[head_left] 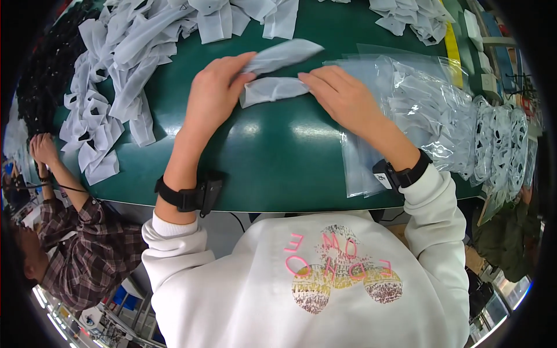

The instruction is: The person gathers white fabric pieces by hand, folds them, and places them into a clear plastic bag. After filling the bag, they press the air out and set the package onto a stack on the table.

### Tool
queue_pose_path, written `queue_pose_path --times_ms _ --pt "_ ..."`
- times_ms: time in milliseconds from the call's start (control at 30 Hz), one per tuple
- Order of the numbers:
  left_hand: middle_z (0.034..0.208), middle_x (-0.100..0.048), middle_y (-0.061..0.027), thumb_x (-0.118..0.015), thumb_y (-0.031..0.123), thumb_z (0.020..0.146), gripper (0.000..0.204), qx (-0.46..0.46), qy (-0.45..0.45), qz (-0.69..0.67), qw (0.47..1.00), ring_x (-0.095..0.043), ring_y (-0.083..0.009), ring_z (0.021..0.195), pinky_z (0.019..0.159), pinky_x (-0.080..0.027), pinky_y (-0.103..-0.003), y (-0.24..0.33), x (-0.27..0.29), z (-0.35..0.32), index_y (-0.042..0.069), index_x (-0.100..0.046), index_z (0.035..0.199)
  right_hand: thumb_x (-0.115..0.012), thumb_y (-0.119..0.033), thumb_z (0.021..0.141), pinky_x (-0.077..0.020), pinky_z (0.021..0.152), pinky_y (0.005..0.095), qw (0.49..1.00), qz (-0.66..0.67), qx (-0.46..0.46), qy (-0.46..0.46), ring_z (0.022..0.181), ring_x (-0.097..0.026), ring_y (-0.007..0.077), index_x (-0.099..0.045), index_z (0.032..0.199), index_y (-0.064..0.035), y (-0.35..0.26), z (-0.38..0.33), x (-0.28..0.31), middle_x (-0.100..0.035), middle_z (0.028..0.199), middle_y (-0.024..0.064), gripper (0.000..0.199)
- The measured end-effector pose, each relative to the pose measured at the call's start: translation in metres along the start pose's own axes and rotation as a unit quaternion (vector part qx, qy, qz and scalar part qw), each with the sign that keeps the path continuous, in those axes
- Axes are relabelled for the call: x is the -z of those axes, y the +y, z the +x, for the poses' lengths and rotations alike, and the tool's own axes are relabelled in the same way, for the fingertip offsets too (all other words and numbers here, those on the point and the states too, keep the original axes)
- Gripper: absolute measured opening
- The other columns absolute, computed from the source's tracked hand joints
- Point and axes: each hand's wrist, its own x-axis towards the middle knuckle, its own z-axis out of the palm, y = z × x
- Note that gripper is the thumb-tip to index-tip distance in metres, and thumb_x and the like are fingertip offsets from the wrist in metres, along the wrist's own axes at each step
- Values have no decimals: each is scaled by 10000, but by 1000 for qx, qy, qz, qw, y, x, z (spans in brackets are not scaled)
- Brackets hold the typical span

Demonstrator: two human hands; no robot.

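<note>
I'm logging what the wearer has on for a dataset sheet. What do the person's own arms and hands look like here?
Both hands are bare. The left hand and right hand each have a black strap with a small black device at the wrist. White sweatshirt sleeves are pushed up the forearms, with ribbed cuffs.

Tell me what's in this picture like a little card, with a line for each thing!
Table: green table
Left hand: left hand, fingers resting on the upper white cloth piece
Right hand: right hand, fingertips pressing the lower white cloth piece
Left of the hands: heap of white cloth pieces
Right of the hands: clear plastic bags, under the right forearm
Wrists: black bands on both
Nearby: another person in a checked shirt, at the left edge
</note>
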Motion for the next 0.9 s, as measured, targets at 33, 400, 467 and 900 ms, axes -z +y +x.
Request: queue_pose_path --times_ms 33,400,467,900 --pt "1053 -653 -108 -680 110 811 325 -30 -28 9 999 -597 -300 938 790 -491 -374 3 0 3 26 -651 1124 -695 -54 774 -536 726 310 1000 21 3 4 909 -624 216 -644 1087 -84 -1 2 -1 -617 1008 39 319" --pt "931 -582 -44 -750 284 744 465 -97 -30 261 960 -553 -232 918 723 -436 -378 45 -31 -3 43 -569 1098 -658 -23 785 -527 768 338 996 54 -41 -63 944 -619 256 -623 1061 -77 16 19 7 -613 1035 51 283" --pt "898 -533 -38 -763 311 714 500 -128 13 241 962 -532 -218 872 694 -412 -360 34 -42 -13 66 -534 1085 -655 -20 784 -524 780 345 996 58 -9 -62 950 -617 265 -617 1059 -77 31 37 11 -610 1048 52 283" --pt "1141 -529 -74 -795 312 674 561 -149 20 253 956 -529 -272 1027 870 -426 -374 42 -34 -37 75 -548 1119 -638 -143 861 -503 731 356 989 73 -44 -124 859 -625 272 -623 1089 -57 53 87 -15 -652 963 79 244"
